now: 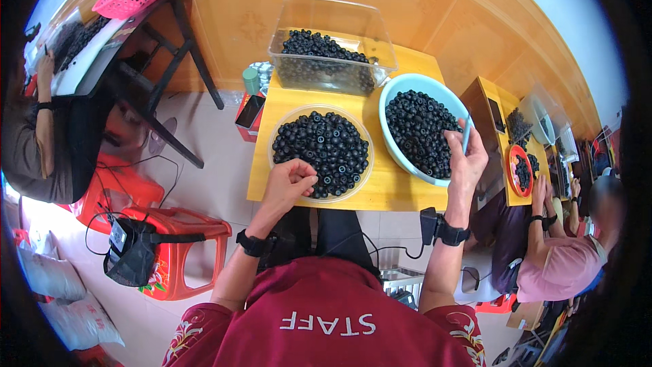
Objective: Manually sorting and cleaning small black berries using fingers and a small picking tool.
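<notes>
My right hand (pixel 467 158) grips the right rim of a light blue bowl (pixel 392 137), thumb on the inner side and fingers outside. Small black ring-like pieces (pixel 420 129) with holes fill the bowl, which stands tilted at the table's right edge. To its left, a round clear tray (pixel 274 137) holds a heap of similar black pieces (pixel 322 149). Over the tray's near left edge is my left hand (pixel 292 182), its fingertips pinched together beside the heap. Whatever those fingers hold, if anything, is hidden.
A clear rectangular bin (pixel 384 44) with more black pieces stands at the back of the yellow table (pixel 414 195). Red stools (pixel 197 221) and a black bag (pixel 132 251) are at left. Other people work at both sides; an orange-red tray (pixel 511 171) lies at right.
</notes>
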{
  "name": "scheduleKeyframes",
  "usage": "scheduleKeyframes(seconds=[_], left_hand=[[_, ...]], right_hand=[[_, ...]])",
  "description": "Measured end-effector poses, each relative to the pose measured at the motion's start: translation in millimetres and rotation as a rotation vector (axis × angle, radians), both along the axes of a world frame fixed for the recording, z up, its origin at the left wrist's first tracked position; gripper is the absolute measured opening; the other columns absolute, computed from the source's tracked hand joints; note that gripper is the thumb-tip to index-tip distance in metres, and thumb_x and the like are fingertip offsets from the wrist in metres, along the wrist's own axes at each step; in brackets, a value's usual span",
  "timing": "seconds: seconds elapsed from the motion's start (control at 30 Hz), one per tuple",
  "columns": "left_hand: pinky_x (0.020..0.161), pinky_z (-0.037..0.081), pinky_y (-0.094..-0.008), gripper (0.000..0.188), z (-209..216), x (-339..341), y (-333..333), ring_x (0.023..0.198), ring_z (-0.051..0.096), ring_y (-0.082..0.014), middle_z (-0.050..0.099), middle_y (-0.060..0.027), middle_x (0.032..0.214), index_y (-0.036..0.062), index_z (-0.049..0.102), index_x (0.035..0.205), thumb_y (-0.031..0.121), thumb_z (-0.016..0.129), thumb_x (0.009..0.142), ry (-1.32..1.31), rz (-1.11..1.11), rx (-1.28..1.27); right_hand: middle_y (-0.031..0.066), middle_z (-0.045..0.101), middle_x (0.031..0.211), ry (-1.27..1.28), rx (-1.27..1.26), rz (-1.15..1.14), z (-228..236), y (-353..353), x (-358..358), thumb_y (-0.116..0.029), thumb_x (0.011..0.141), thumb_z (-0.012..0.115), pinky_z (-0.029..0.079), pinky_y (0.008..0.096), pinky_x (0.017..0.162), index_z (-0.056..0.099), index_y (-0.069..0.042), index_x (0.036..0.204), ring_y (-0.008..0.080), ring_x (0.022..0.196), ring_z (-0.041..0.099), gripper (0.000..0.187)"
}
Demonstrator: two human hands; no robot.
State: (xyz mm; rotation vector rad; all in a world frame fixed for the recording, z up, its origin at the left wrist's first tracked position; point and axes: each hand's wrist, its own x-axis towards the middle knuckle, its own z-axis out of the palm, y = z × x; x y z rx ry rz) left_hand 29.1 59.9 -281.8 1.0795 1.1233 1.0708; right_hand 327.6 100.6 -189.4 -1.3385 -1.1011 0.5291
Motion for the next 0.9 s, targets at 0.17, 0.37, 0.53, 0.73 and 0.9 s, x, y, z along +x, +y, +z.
scheduleKeyframes(seconds=[0.17,0.37,0.53,0.73,0.9], left_hand=[[0.053,0.046,-0.0255,0.016,-3,23,28,0.057,0.056,-0.013,0.059,-0.0068,0.072,-0.0005,0.058,0.085,-0.001,0.064,0.071,0.393,0.164,0.52],[0.066,0.043,-0.0353,0.025,-8,48,44,0.077,0.054,-0.0281,0.052,-0.011,0.083,0.0031,0.059,0.087,0.002,0.068,0.064,0.805,0.15,0.703],[0.071,0.042,-0.0378,0.023,-12,55,45,0.082,0.051,-0.0307,0.049,-0.0115,0.084,0.0041,0.057,0.089,0.003,0.065,0.067,0.957,0.104,0.692],[0.071,0.043,-0.0367,0.019,3,44,41,0.083,0.053,-0.0292,0.052,-0.0103,0.088,0.0028,0.058,0.088,0.0,0.062,0.07,0.784,0.106,0.715],[0.075,0.05,-0.0257,0.023,18,27,17,0.082,0.062,-0.018,0.059,-0.0063,0.095,-0.0033,0.058,0.102,0.001,0.06,0.08,0.092,-0.019,0.325]], right_hand=[[-0.0026,0.058,0.08,0.036,-0.028,0.097,-39,-26,-21,-0.002,0.077,0.064,0.041,0.0184,0.063,0.062,0.0,0.1,0.0046,0.069,0.05,0.023],[-0.004,0.055,0.07,-0.003,-0.203,0.124,-78,-62,-37,-0.004,0.079,0.062,0.037,0.0174,0.057,0.064,0.001,0.091,0.003,0.062,0.045,0.013],[-0.0018,0.057,0.068,0.053,-0.271,0.169,-88,-76,-40,-0.004,0.079,0.062,0.04,0.0182,0.058,0.064,0.001,0.089,0.0043,0.062,0.05,0.011],[-0.0031,0.057,0.068,0.107,-0.294,0.19,-95,-81,-41,-0.005,0.079,0.063,0.039,0.0175,0.055,0.065,0.001,0.089,0.0032,0.061,0.048,0.012],[-0.0023,0.058,0.069,0.081,-0.328,0.274,-88,-86,-53,-0.005,0.078,0.064,0.04,0.0184,0.056,0.065,0.002,0.091,0.0035,0.063,0.05,0.014]])
